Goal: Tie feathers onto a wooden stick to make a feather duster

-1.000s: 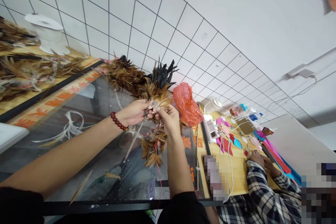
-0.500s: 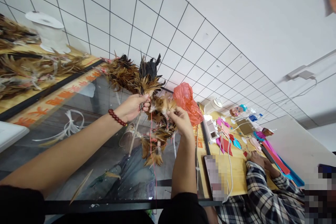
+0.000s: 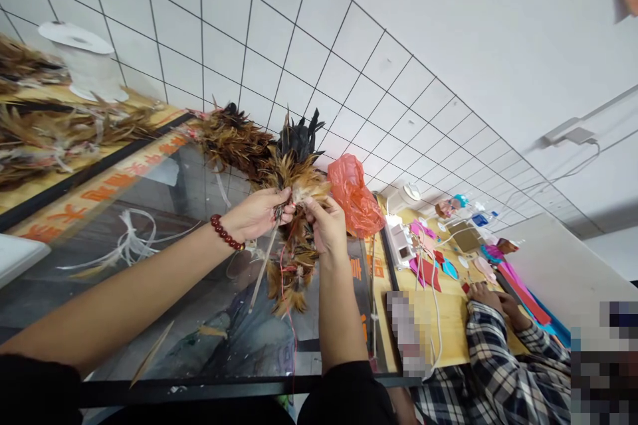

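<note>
Above the glass tabletop (image 3: pixel 194 305), my left hand (image 3: pixel 259 212), with a red bead bracelet at the wrist, is closed on the feather duster. Its thin stick (image 3: pixel 262 272) slants down from my fingers, and black feathers (image 3: pixel 299 139) stand at its top over brown ones. My right hand (image 3: pixel 326 222) pinches a tuft of tan feathers (image 3: pixel 309 184) against the duster beside my left fingers. A string of brown feather tufts (image 3: pixel 296 279) hangs below my hands, with a red thread (image 3: pixel 294 339) running down to the table edge. Fingertip details are partly hidden.
Brown feather garlands (image 3: pixel 44 133) and a white spool (image 3: pixel 84 60) lie at left. White strips (image 3: pixel 132 239) rest on the glass. An orange plastic bag (image 3: pixel 353 196) stands right of my hands. At right, a co-worker's hands (image 3: pixel 491 299) rest among colored pieces. A wire grid (image 3: pixel 229 33) covers the wall.
My right hand has moved left with the tan feathers, bringing them from beside the duster up against it. The duster's black top has shifted slightly right.
</note>
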A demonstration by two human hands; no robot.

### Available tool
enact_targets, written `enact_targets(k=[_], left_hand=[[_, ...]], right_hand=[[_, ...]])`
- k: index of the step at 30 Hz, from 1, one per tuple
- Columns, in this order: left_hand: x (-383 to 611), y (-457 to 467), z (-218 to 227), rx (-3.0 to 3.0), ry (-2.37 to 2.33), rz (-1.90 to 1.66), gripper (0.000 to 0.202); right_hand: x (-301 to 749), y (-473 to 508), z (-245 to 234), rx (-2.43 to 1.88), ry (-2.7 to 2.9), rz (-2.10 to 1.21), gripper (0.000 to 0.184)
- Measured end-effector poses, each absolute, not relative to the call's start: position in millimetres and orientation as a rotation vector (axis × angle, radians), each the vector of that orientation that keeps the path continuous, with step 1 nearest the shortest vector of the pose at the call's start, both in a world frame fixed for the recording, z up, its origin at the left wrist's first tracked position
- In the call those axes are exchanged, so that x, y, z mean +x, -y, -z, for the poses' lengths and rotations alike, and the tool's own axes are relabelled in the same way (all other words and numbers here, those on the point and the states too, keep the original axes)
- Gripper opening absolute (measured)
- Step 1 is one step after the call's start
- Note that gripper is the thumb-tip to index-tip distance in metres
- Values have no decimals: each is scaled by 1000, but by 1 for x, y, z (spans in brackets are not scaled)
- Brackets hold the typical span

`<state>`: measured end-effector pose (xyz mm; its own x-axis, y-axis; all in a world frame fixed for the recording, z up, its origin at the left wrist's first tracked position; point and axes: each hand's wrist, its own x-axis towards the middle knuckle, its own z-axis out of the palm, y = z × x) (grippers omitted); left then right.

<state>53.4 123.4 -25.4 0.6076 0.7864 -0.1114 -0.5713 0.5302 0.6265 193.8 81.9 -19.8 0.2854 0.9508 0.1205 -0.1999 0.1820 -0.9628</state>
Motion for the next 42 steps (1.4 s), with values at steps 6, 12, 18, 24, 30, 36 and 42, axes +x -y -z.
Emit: enact_targets(k=[6, 12, 18, 24, 30, 36, 42], left_hand=[[52, -123, 24, 598, -412, -858, 8], [57, -117, 25, 654, -441, -869, 10], [59, -118, 27, 652, -501, -890, 9], [58, -117, 22, 628, -475, -840, 10], [62, -111, 24, 718, -487, -873, 8], [59, -118, 24, 667, -438, -908, 9], [56, -121, 24, 621, -386, -873, 9]], right_hand=[[194, -84, 25, -1071, 872, -1124, 32], [188, -85, 29, -1128, 906, -944, 26], [189, -83, 24, -1043, 837, -983, 39], [193, -88, 29, -1023, 824, -961, 44], [188, -94, 40, -1033, 852, -773, 39], [201, -88, 26, -967, 771, -925, 43], [199, -85, 27, -1045, 909, -1095, 38]])
